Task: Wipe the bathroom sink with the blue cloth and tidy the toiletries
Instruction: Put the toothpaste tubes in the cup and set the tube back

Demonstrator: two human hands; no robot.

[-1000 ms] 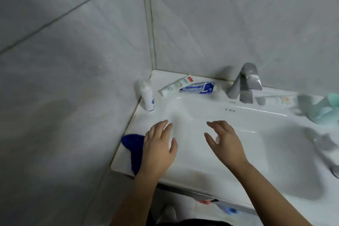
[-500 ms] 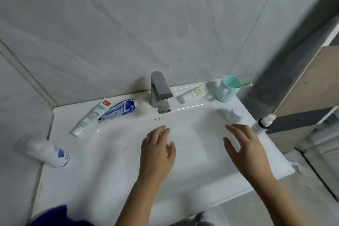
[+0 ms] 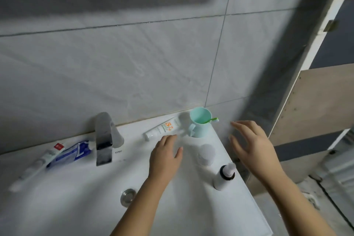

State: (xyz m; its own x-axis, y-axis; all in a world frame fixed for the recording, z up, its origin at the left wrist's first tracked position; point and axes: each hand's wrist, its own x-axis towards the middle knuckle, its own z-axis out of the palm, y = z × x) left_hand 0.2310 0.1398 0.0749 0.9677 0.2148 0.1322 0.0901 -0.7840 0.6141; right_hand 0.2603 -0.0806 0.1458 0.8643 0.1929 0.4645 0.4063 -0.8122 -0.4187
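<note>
Sink [image 3: 57, 207]: plain white, no suds or streaks we can make out, so we can't say it's been wiped.
Cloth: nowhere in view and in neither hand, so we reckon the wipe is yet to do.
Bottle [image 3: 223, 177]: upright on the right ledge, closest to us.
Left hand [image 3: 165, 156]: fingers loose, holding nothing, over the right ledge just short of the orange tube [image 3: 162, 129]. We can't tell if it touches the surface.
Right hand [image 3: 252, 149]: loose and empty too, out past the sink's right edge.
Jar [image 3: 206, 154]: blurry white round thing between the hands.
White tube [image 3: 38, 166], blue tube [image 3: 70, 154]: lying flat side by side, left of the tap [image 3: 104, 138].
Cup [image 3: 200, 124]: upright in the back right corner, toothbrush [image 3: 211, 120] poking out, orange tube's end just beside it.
Progress: pretty much square one for us, toiletries scattered both sides.
</note>
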